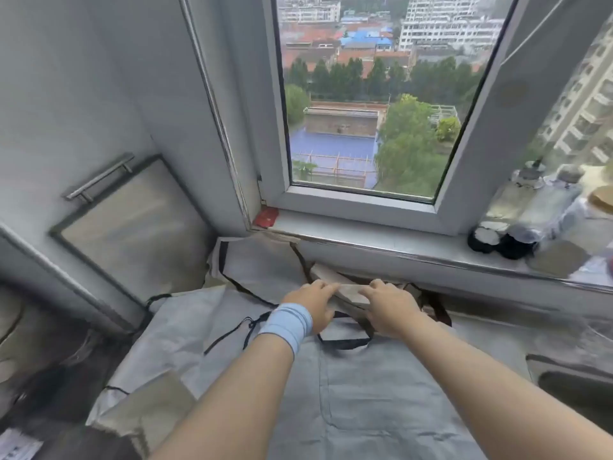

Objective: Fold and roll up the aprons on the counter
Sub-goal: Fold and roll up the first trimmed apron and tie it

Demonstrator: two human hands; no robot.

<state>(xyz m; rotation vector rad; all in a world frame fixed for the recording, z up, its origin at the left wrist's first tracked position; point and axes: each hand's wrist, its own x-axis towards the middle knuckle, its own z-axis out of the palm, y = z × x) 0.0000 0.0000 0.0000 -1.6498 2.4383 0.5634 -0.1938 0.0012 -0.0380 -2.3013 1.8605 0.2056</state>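
Observation:
A grey apron (374,393) with black straps lies spread flat on the counter in front of me, its black neck loop (345,343) toward the window. A second pale apron (185,330) lies under it to the left, its black ties trailing. Against the wall below the sill sits a folded beige apron bundle (351,293). My left hand (311,305), with a light blue wristband, and my right hand (391,308) both grip that bundle from either side, fingers curled over its top edge.
A window sill (398,240) runs behind the hands, with bottles and jars (517,224) on its right end. A framed panel with a metal handle (126,224) leans at the left. A sink edge (577,380) shows at right, a dark hob (49,376) at left.

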